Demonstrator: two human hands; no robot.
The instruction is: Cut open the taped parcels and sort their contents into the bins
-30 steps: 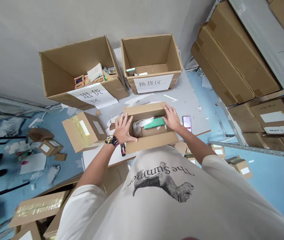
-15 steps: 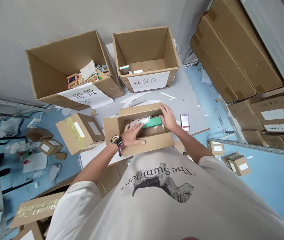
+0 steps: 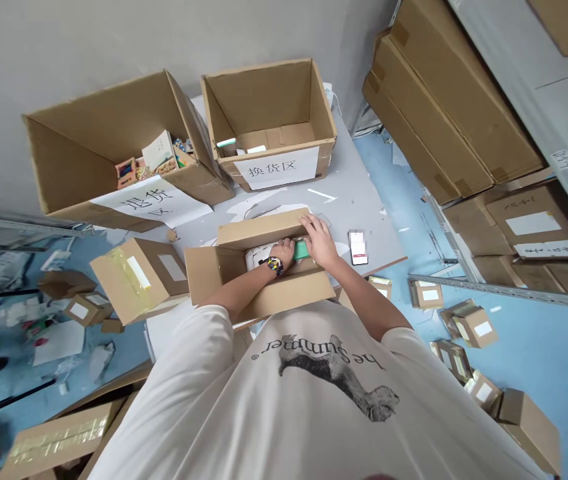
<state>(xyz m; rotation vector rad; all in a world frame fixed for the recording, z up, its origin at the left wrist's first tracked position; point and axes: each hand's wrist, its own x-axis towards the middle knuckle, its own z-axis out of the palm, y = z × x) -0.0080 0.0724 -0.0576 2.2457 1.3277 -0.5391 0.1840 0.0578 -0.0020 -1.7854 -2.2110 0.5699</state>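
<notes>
An open cardboard box [image 3: 294, 291] stands on the table close to my body, its flaps spread. Inside lies a small green box [image 3: 301, 250], with white wrapping [image 3: 258, 256] to its left. My left hand [image 3: 283, 251], with a patterned band at the wrist, reaches down into the carton. Its fingers curl over the green box, and their tips are partly hidden. My right hand [image 3: 320, 241] grips the carton's far right corner, its thumb toward the inside near the end of the green box.
Behind stand a large carton of books and small goods [image 3: 64, 160] and another labelled carton [image 3: 269, 73]. A taped box [image 3: 134, 277] sits left, a phone [image 3: 359, 247] right. Shelved cartons [image 3: 444, 100] rise at the right; small parcels [image 3: 474, 323] lie on the blue floor.
My left hand has moved from the carton's near edge deeper inside, onto the green box. My right hand stays at the far right corner. The camera view has shifted slightly.
</notes>
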